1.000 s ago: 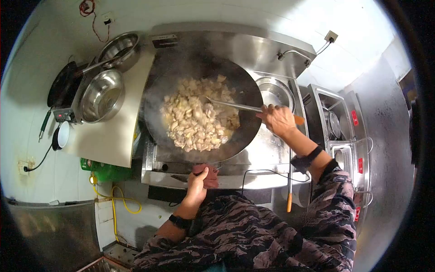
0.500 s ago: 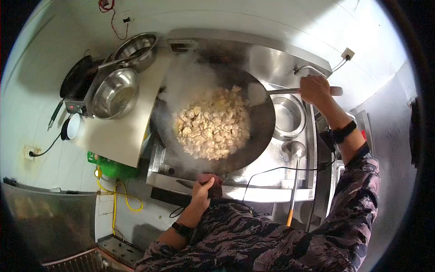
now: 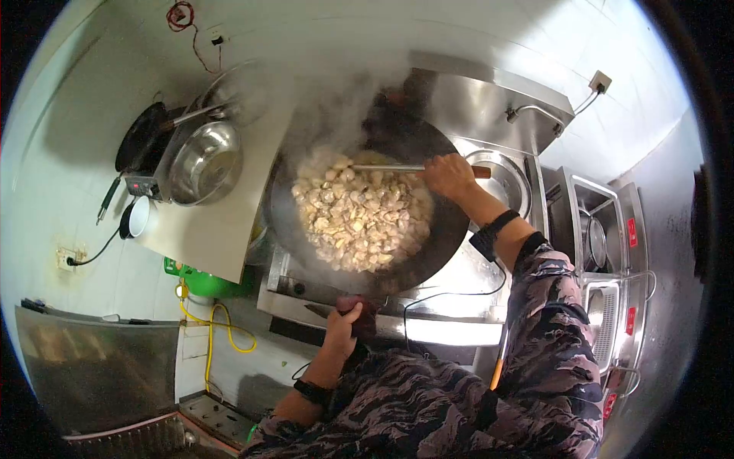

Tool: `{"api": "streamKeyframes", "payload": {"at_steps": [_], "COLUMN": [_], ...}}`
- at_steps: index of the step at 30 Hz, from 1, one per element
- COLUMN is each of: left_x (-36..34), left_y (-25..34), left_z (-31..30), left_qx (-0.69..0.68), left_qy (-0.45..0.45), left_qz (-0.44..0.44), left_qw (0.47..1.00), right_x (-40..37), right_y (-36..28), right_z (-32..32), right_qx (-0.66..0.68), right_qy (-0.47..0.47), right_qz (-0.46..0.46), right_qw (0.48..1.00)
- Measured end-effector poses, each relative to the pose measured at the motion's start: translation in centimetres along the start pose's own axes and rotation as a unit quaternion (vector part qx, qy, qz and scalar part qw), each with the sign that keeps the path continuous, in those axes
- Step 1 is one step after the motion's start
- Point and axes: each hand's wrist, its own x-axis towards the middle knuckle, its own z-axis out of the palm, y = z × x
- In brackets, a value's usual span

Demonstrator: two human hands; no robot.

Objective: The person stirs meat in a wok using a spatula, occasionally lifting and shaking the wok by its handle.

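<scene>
A large dark wok sits on the steel stove, filled in its middle with chopped pale pieces of food, perhaps meat. Steam rises from its far left side. My right hand is closed around the handle of a wok spatula, whose blade end is hidden among the food at the far left of the heap. At the wok's near edge, my left hand is closed on a dark red cloth; whether a wok handle lies under the cloth is hidden.
Left of the wok, a pale counter holds a steel bowl and a black pan. Below it stands a green gas cylinder with a yellow hose. A steel basin and an orange ladle handle are at right.
My right hand has moved left with the spatula, from the wok's right rim over the food. The spatula blade has gone into the heap. My left hand stays at the near edge.
</scene>
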Motion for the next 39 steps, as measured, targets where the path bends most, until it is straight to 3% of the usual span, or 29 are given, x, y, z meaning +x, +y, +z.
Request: {"api": "streamKeyframes", "payload": {"at_steps": [2,3,5,8,11,13,15,16,18,19,21,24,26,28,31,33,34,36,39], "left_x": [-0.2,-0.2,-0.3,0.1,0.5,0.4,0.0,0.1,0.4,0.1,-0.8,-0.4,-0.6,-0.2,0.0,0.1,0.1,0.2,0.9], "left_y": [1.5,2.1,2.0,1.1,0.3,0.2,0.0,-0.2,-0.7,-0.1,2.0,1.7,1.9,2.1,0.7,-0.1,0.2,1.0,-0.3], "left_z": [0.8,1.1,1.0,0.6,0.1,0.1,0.3,0.1,-0.3,0.1,1.5,1.3,1.2,1.4,0.7,0.5,0.7,0.5,-0.5], "left_qx": [-0.048,-0.1,-0.085,-0.114,-0.167,-0.173,-0.056,-0.056,-0.043,-0.045,-0.109,-0.155,-0.133,-0.109,-0.152,-0.048,-0.044,-0.153,-0.164], "left_qy": [0.02,0.042,0.028,0.022,0.02,0.008,0.008,0.006,-0.027,-0.028,0.057,0.066,0.078,0.081,0.048,-0.008,-0.015,-0.004,-0.033], "left_qz": [-0.052,-0.102,-0.087,-0.088,-0.1,-0.095,0.01,0.008,0.025,0.022,-0.069,-0.103,-0.113,-0.112,-0.102,0.027,0.025,-0.075,-0.071], "left_qw": [0.997,0.989,0.992,0.989,0.981,0.98,0.998,0.998,0.998,0.998,0.99,0.98,0.982,0.984,0.982,0.998,0.999,0.985,0.983], "right_x": [-1.6,-2.6,-5.1,-7.5,-7.8,-8.0,-7.3,-6.8,-5.9,-5.6,-4.8,-2.4,-0.9,0.4,0.1,-0.8,-1.2,-2.2,-5.7], "right_y": [-0.3,0.1,0.9,3.4,3.7,4.6,5.0,4.5,3.5,3.5,3.3,2.0,0.0,-0.6,-3.3,-4.3,-4.7,-4.5,-2.2], "right_z": [-1.0,-2.1,-6.7,-9.3,-14.4,-15.9,-17.0,-17.2,-17.4,-16.1,-11.7,-7.3,-6.4,-3.5,-4.9,-5.5,-5.1,-4.5,-7.5], "right_qx": [-0.056,-0.057,-0.077,-0.13,-0.13,-0.15,-0.182,-0.184,-0.176,-0.178,-0.166,-0.116,-0.04,-0.029,-0.032,-0.051,-0.055,-0.058,-0.117], "right_qy": [0.108,0.108,0.05,0.071,-0.061,-0.057,-0.083,-0.085,-0.193,-0.196,-0.118,-0.125,-0.16,-0.128,-0.109,-0.12,-0.08,-0.039,0.073], "right_qz": [-0.057,-0.056,-0.04,0.021,0.133,0.126,0.135,0.136,0.169,0.169,0.145,0.106,0.155,0.157,0.127,0.104,0.066,0.031,-0.043], "right_qw": [0.991,0.991,0.995,0.989,0.981,0.979,0.97,0.97,0.95,0.949,0.968,0.98,0.974,0.979,0.985,0.986,0.993,0.997,0.99]}}
